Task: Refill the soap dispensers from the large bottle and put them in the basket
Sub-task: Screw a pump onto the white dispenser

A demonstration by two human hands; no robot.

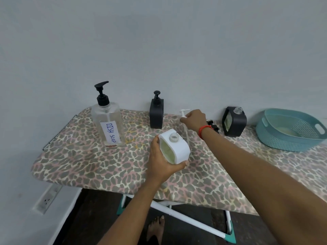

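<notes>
My left hand (161,163) grips a white soap dispenser (177,147) with an open neck and pale greenish soap inside, held just above the leopard-print board (106,165). Behind it, my right hand (194,119) pinches the white pump head (184,113), whose clear tube hangs down toward the board. A large clear bottle labelled DISH SOAP (108,122) with a black pump stands at the left. One black dispenser (156,114) with its pump on stands at the back. Another black dispenser (234,121) stands uncapped to the right. The teal basket (276,138) sits at the far right.
A black pump part (213,126) lies on the board behind my right wrist. The wall runs close behind the board. White and teal legs (194,221) and a bare foot (156,227) show below. A wall socket (46,200) is at lower left.
</notes>
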